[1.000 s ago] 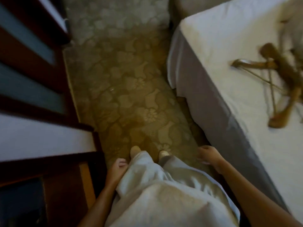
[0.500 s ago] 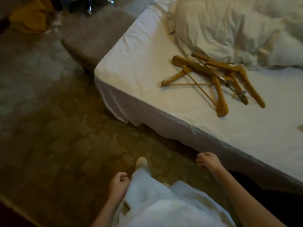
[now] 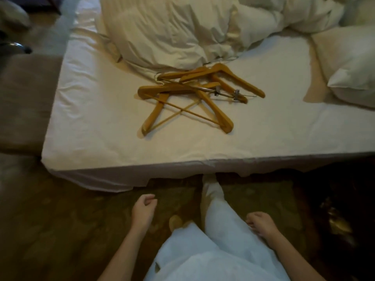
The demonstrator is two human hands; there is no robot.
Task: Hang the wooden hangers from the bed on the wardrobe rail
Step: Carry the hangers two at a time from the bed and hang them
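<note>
Several wooden hangers [image 3: 194, 94] lie in a crossed pile on the white bed sheet [image 3: 97, 126], just in front of a rumpled duvet. One of them carries a metal clip bar [image 3: 225, 94]. My left hand [image 3: 143, 211] hangs low over the carpet, fingers loosely curled, holding nothing. My right hand [image 3: 261, 224] is beside my right leg, also loosely curled and empty. Both hands are well short of the bed edge. The wardrobe rail is out of view.
A rumpled white duvet [image 3: 174, 31] fills the back of the bed and a pillow [image 3: 353, 82] lies at the right. A grey upholstered bench [image 3: 24, 94] stands left of the bed. Patterned carpet [image 3: 60, 230] lies underfoot, and my foot reaches the bed edge.
I have turned from the wardrobe side toward the bed and stepped closer. The hangers now lie straight ahead. Both hands stay low and empty.
</note>
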